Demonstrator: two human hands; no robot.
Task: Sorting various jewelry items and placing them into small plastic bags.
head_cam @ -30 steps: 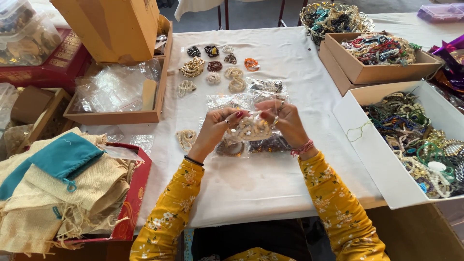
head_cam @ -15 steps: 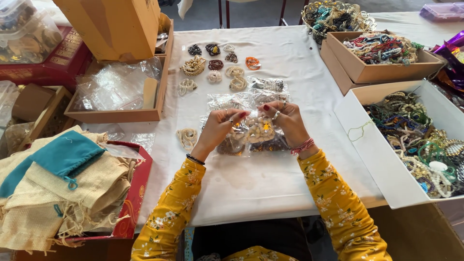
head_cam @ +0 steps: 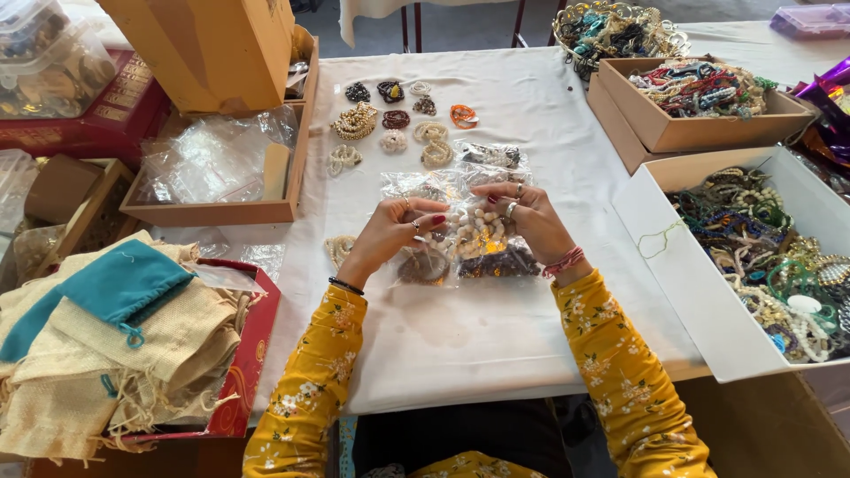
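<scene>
- Cream-coloured beads fill a small clear plastic bag [head_cam: 474,232] held between both hands just above the white tablecloth [head_cam: 460,336], near the middle of the table.
- The left hand [head_cam: 390,232] is closed on the bag's left edge — fingertips pinched, red nails showing.
- The right hand [head_cam: 529,217] grips the bag's upper right edge, fingers curled, rings on them.
- Directly beneath the bag lie two more clear bags: one with a brown bracelet [head_cam: 423,264], one with dark beads [head_cam: 500,262].
- Beyond the hands, loose bracelets [head_cam: 394,119] sit in rows on the cloth.
- To the right stands a white box [head_cam: 699,283] heaped with mixed beaded jewellery; to the left, a pile of burlap pouches [head_cam: 106,354] with a teal pouch [head_cam: 115,285] on top.
</scene>
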